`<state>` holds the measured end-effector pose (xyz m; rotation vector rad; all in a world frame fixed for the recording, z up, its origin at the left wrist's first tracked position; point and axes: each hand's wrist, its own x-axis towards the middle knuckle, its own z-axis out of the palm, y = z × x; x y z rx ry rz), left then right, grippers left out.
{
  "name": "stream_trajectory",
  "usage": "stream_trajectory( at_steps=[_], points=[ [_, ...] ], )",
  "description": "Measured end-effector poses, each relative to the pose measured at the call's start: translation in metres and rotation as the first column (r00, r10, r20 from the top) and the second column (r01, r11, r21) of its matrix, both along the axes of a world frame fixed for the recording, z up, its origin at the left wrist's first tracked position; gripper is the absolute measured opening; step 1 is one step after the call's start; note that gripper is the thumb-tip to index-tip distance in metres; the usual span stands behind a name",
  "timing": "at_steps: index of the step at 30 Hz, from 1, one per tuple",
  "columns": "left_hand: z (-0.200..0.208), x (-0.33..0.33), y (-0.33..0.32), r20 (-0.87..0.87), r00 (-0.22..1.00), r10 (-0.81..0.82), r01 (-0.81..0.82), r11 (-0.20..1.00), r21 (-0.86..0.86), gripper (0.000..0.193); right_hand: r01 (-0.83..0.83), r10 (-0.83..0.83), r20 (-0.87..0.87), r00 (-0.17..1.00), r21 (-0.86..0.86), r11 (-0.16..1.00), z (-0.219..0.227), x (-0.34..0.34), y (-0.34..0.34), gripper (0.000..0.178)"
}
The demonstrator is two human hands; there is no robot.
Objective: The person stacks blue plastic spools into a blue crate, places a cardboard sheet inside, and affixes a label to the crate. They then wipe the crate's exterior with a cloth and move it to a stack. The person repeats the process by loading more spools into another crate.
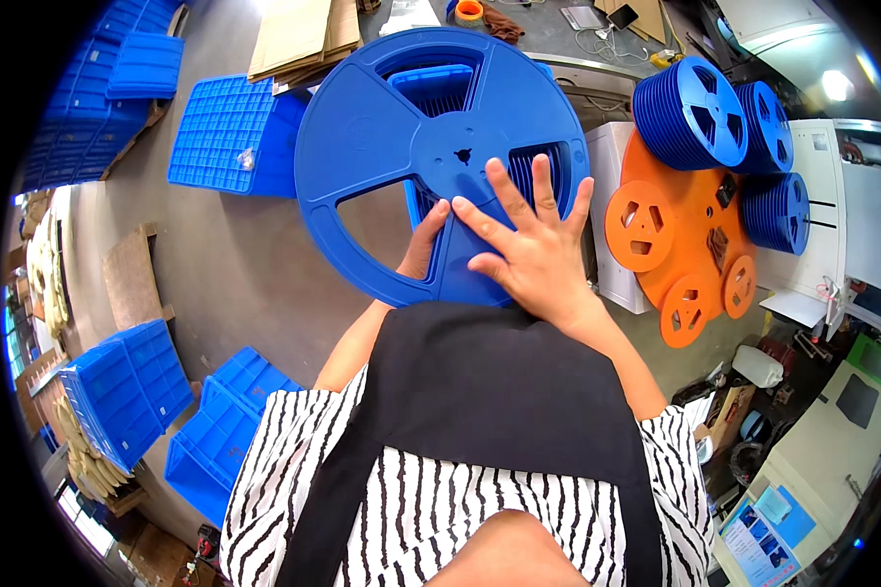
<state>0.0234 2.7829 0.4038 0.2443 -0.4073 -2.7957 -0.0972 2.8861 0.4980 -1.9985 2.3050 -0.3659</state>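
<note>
A large blue plastic reel (354, 142) with wide cut-out windows is in front of my chest, its flat face toward me. Through its lower left window my left hand (423, 245) grips a spoke, with the thumb on the face and the other fingers mostly hidden behind. Over the lower right of the face my right hand (548, 262) is spread wide, the thumb and fingers apart, holding nothing. Whether its palm presses on the reel, I cannot tell. Through the windows shows a blue bin (431, 80) with closely spaced blue ribs or discs inside.
Right of me, an orange stand (668, 235) with round orange discs (639, 227) carries stacked blue reels (690, 112). A blue crate (220, 132) stands left, more crates (132, 391) lower left. Ahead is a workbench (548, 34) with cardboard sheets (299, 34) and orange tape (469, 12).
</note>
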Motion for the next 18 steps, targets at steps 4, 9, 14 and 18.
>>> stream_trajectory(
  at_steps=[4,9,14,18],
  points=[
    [0.004,0.006,-0.003,-0.015,1.000,0.004,-0.004,0.999,-0.038,0.071,0.303,-0.303,-0.007,0.953,-0.032,0.952,-0.013,-0.023,0.013,0.051],
    [0.002,-0.001,-0.006,-0.033,0.999,-0.009,0.007,0.998,-0.068,0.071,-0.055,0.052,-0.126,0.991,-0.019,0.998,0.004,-0.005,0.004,0.060],
    [0.000,-0.002,-0.009,-0.082,0.996,0.038,-0.041,0.999,-0.036,0.070,0.506,-0.515,-0.024,0.857,-0.153,0.849,-0.022,-0.067,0.032,0.044],
    [0.004,-0.006,-0.018,-0.077,0.995,0.056,-0.045,0.990,0.135,0.069,0.667,-0.245,0.929,0.277,-0.002,0.745,-0.038,-0.069,0.028,0.045]
  ],
)
